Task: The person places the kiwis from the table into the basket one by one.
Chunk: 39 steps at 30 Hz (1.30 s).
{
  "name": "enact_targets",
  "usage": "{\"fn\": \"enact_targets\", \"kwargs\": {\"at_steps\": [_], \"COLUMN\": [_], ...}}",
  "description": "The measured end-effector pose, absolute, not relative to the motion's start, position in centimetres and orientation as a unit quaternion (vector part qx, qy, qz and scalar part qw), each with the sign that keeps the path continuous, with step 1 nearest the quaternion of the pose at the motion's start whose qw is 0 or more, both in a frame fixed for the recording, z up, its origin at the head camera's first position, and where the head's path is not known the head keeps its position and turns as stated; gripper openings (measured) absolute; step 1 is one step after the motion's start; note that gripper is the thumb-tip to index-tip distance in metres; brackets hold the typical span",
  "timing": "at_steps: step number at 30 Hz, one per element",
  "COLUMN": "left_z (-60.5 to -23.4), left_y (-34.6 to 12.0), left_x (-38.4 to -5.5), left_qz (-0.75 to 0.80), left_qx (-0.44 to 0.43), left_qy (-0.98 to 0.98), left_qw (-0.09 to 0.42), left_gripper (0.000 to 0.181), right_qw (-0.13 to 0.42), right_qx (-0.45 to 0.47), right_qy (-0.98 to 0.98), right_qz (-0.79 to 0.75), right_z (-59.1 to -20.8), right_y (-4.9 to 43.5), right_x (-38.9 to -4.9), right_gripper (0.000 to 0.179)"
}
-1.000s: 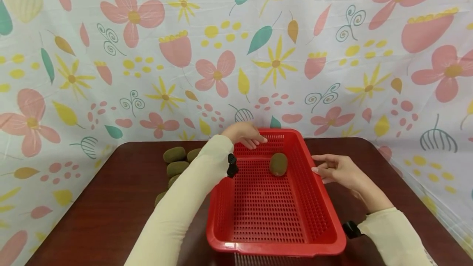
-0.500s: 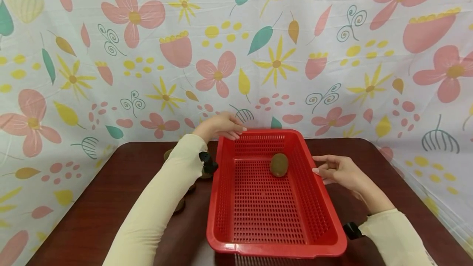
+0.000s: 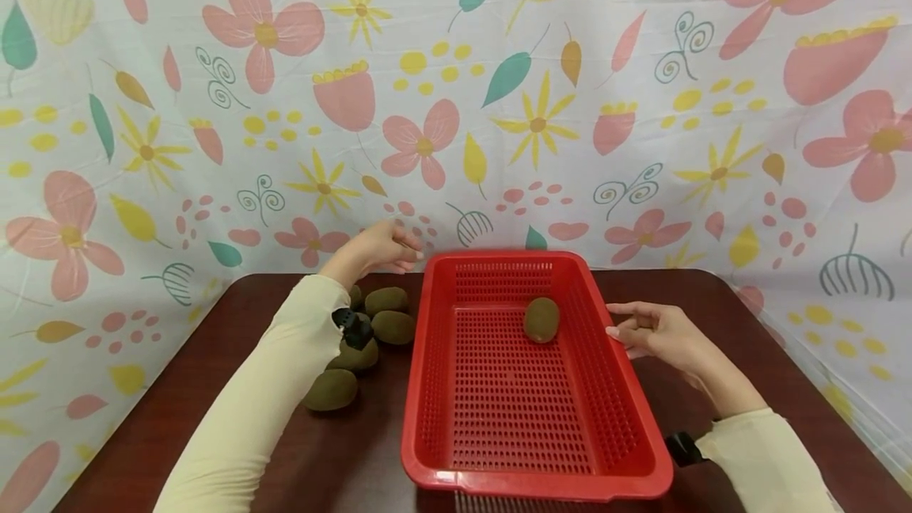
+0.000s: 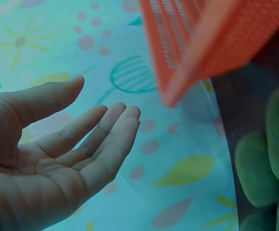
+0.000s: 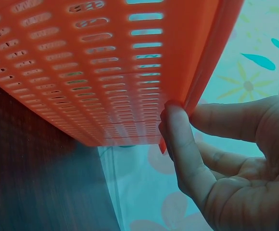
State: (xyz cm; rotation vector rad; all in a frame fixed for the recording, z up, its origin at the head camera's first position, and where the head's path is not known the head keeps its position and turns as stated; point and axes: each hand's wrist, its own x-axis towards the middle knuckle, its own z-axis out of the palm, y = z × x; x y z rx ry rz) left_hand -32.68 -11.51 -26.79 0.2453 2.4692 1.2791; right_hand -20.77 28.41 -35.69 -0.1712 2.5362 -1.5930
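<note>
A red perforated plastic basket (image 3: 527, 484) stands on the table, with one kiwi (image 3: 541, 320) lying inside toward its far right. My left hand (image 3: 381, 248) hovers left of the basket's far left corner, above the kiwis on the table. In the left wrist view its fingers (image 4: 106, 144) are loosely bent with nothing in them. At the basket's right side my right hand (image 3: 659, 336) pinches the rim between thumb and fingers; the right wrist view shows the fingers (image 5: 180, 139) under the rim's outer edge.
Several kiwis (image 3: 331, 390) lie on the dark wooden table (image 3: 178, 418) left of the basket, some partly hidden by the left forearm. A floral cloth (image 3: 456, 101) hangs directly behind the table's far edge.
My left hand has moved left from over the basket's far end to outside it, uncovering more of the kiwis on the table. The right hand stays on the rim.
</note>
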Motion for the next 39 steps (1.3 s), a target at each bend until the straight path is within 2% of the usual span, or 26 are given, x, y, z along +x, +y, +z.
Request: {"fn": "enact_targets", "kwargs": {"at_steps": [12, 20, 28, 35, 39], "left_z": [-30.1, -32.3, -33.6, -34.9, -35.7], "left_y": [-13.4, -13.7, -14.1, -14.4, -14.5], "left_x": [-32.4, -32.3, -32.0, -31.6, -31.4], "left_qz": [0.350, 0.276, 0.202, 0.143, 0.113], "left_qx": [0.108, 0.160, 0.221, 0.247, 0.267], "left_qy": [0.922, 0.940, 0.944, 0.950, 0.952], "left_qw": [0.128, 0.119, 0.136, 0.124, 0.100], "left_gripper": [0.029, 0.029, 0.034, 0.036, 0.036], "right_qw": [0.063, 0.064, 0.063, 0.063, 0.063], "right_qx": [-0.058, -0.063, -0.072, -0.071, -0.067], "right_qy": [0.847, 0.847, 0.844, 0.848, 0.848], "right_qz": [-0.525, -0.524, -0.527, -0.522, -0.521], "right_z": [-35.8, -35.9, -35.9, -36.2, -36.1], "right_y": [28.5, 28.7, 28.5, 28.5, 28.5], "right_x": [-20.9, -20.8, -20.9, -21.0, -20.9], "right_gripper": [0.063, 0.064, 0.062, 0.062, 0.063]}}
